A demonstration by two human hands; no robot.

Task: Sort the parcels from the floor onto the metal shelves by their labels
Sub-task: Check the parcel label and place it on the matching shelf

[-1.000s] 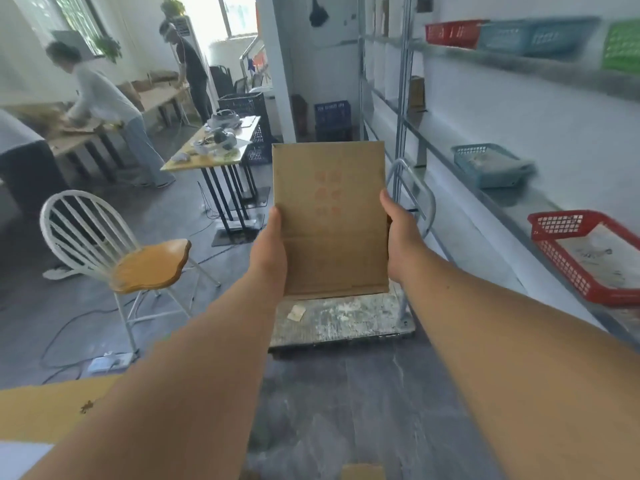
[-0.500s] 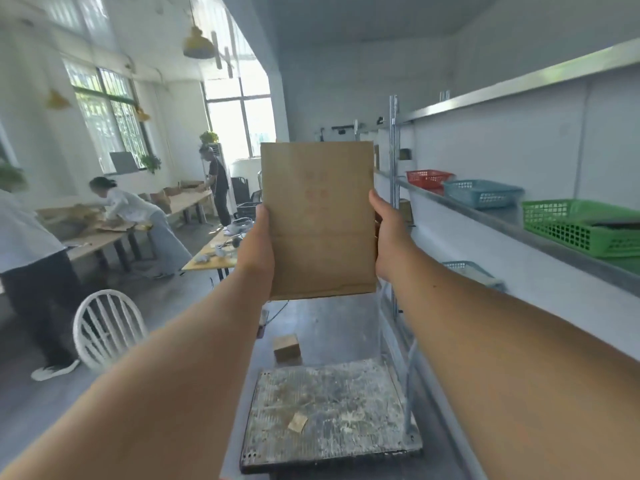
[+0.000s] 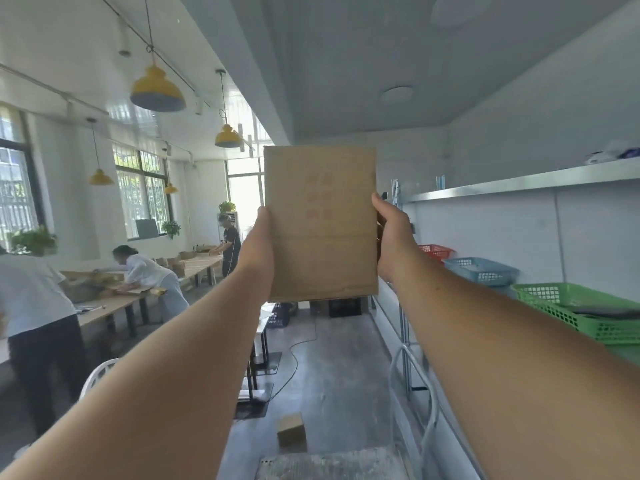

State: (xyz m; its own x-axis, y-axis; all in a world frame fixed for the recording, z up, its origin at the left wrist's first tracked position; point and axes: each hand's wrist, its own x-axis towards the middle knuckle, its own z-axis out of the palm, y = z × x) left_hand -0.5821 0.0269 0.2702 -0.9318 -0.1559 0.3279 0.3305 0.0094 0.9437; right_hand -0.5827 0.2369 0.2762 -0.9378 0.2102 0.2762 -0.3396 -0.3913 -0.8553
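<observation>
**PARCEL HELD UPRIGHT IN BOTH HANDS, BESIDE THE SHELVES**

**Position of the parcel.** The parcel (image 3: 322, 223) is a flat brown cardboard piece. It is held upright in the air at the centre of the view, with its broad face toward the camera. It is raised well above the floor (image 3: 339, 358) and sits left of the metal shelves (image 3: 519, 184), apart from them. There is faint red print on the upper half of the face, too blurred to read.

**State of the hands.**
- The left hand (image 3: 258, 244) grips the left edge of the parcel at about mid-height, with the thumb on the near side. The fingers are hidden behind the cardboard.
- The right hand (image 3: 394, 237) grips the right edge at roughly the same height, with the thumb at the edge. Its fingers are also hidden.
- Both arms are stretched forward.

**Shelves.** The metal shelves run along the wall on the right. One level carries three plastic baskets in a row:
- The red basket (image 3: 436, 251) is farthest.
- The blue basket (image 3: 481, 270) is in the middle.
- The green basket (image 3: 571, 306) is nearest and holds a dark flat item.

**Floor.** A small box (image 3: 291, 429) lies on the floor below the parcel, just beyond a platform trolley (image 3: 329, 465). The trolley's white handle rail (image 3: 415, 375) stands next to the shelves.

**Surroundings.** On the left, people lean over a long tabletop (image 3: 100, 308) loaded with cardboard. Yellow pendant lamps (image 3: 157, 90) hang from the ceiling.
</observation>
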